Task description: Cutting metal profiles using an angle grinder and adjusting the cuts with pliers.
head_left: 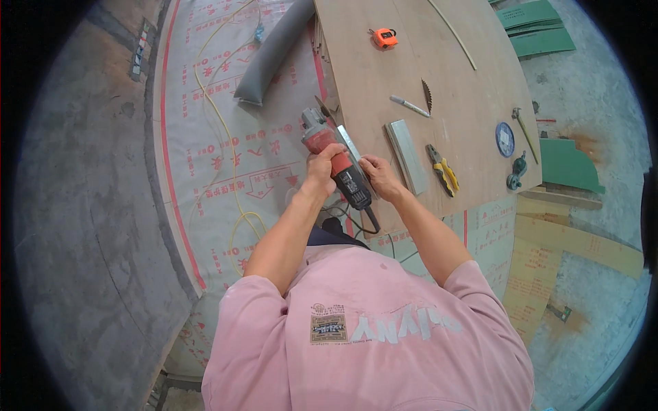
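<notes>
My left hand (322, 169) is wrapped round the red and black body of an angle grinder (320, 142). The grinder's grey head and thin disc point away from me, over the table's left edge. Close to its right side, my right hand (381, 177) has its fingers closed at the near end of a short silvery metal strip (348, 142). The strip's far end lies near the grinder's disc; whether the two touch I cannot tell. Right of that hand, silvery metal channel pieces (406, 157) lie side by side on the wooden board table (384, 82).
Yellow-handled pliers (449, 179), a marker (410, 105), a toothed blade (427, 97), an orange tape measure (385, 38), a blue ring (505, 139), a dark green reel (516, 171) and a hammer (526, 134) lie on the board. A yellow cord (224, 123) and a grey tube (274, 55) lie left.
</notes>
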### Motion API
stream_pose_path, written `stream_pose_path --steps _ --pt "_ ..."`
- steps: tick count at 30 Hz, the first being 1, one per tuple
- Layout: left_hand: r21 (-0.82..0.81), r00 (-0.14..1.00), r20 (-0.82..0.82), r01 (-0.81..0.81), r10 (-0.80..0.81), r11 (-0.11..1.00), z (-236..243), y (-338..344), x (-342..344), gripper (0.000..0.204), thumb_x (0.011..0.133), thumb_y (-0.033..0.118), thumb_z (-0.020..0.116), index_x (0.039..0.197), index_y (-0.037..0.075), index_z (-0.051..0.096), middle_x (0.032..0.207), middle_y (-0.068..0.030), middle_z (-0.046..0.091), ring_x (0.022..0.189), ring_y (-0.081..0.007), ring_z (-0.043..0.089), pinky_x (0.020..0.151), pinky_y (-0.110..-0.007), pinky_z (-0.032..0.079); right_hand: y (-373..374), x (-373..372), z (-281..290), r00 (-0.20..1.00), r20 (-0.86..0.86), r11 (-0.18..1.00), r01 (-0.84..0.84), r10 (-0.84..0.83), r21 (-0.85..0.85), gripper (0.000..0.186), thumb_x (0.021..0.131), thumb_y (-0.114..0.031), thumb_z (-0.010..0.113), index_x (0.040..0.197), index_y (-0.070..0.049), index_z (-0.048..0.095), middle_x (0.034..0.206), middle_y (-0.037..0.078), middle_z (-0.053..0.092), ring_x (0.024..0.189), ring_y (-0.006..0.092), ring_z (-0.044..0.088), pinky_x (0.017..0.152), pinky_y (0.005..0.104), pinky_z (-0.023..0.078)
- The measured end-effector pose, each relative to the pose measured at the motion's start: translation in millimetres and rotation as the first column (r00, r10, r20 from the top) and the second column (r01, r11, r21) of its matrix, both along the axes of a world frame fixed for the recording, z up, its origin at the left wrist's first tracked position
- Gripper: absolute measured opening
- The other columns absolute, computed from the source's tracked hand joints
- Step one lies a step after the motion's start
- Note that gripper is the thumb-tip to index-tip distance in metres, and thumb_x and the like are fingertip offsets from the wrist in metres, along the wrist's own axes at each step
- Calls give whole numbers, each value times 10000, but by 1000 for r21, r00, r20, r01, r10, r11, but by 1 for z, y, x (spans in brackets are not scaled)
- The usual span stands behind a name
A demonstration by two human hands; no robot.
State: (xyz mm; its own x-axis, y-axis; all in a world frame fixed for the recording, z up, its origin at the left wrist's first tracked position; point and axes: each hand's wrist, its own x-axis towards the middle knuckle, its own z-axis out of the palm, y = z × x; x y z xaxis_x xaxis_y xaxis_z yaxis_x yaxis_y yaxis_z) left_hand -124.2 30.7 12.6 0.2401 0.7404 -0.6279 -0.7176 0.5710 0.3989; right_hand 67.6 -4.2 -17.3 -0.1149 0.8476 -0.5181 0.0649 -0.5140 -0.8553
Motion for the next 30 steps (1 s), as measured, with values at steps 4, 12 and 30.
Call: stream_pose_path --steps 4,12,30 --pt "-10 998 -30 -58 58 998 4 -2 5 238 804 110 757 981 1 641 892 -100 686 803 -218 687 730 -363 593 0 -3 5 1000 -11 999 9 -10 -39 258 1064 -212 547 1087 6 683 852 -34 593 757 67 490 670 256 414" --pt "3 999 -44 15 -15 1000 -11 -1 5 236 848 135 737 1016 -1 644 951 -113 697 897 -242 697 817 -400 590 -2 1 0 1000 2 1000 2 -2 -2 251 1064 -205 547 1105 6 676 879 -34 602 778 66 496 686 249 423" --pt "-7 996 -81 48 -49 999 -15 -2 2 267 850 152 731 1041 -15 649 970 -132 708 895 -248 700 836 -396 592 -1 -5 4 999 33 1000 20 -19 -11 243 1051 -209 568 1075 1 688 833 -51 577 733 63 468 646 249 392"
